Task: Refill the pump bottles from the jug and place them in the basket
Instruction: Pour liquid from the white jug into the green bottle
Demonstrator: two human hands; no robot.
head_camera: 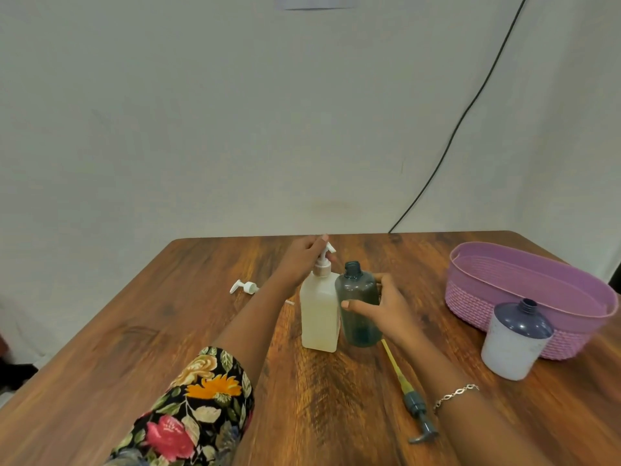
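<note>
The person is reaching the left hand point(300, 260) forward over the wooden table point(168, 331) and is pinching the white pump head point(325, 254) on top of a square, cream-coloured pump bottle point(319, 317) with curled fingers. That bottle is standing upright near the middle of the table, holding pale liquid. The right hand point(389, 311) is grasping a dark teal bottle point(356, 290), with the thumb across its front and the fingers curling round behind. This bottle is standing upright, touching the cream one on its right side, and its threaded neck is open, with no pump in it. How full it is cannot be told. A grey pump with a yellow tube point(415, 406) is lying on the table just beside the right forearm, and a loose white pump point(243, 286) is lying to the left, beyond the left arm. The pink woven basket point(470, 307) is sitting at the right of the table. A white container with a dark blue shoulder and an open neck point(514, 348) is standing in front of it.
</note>
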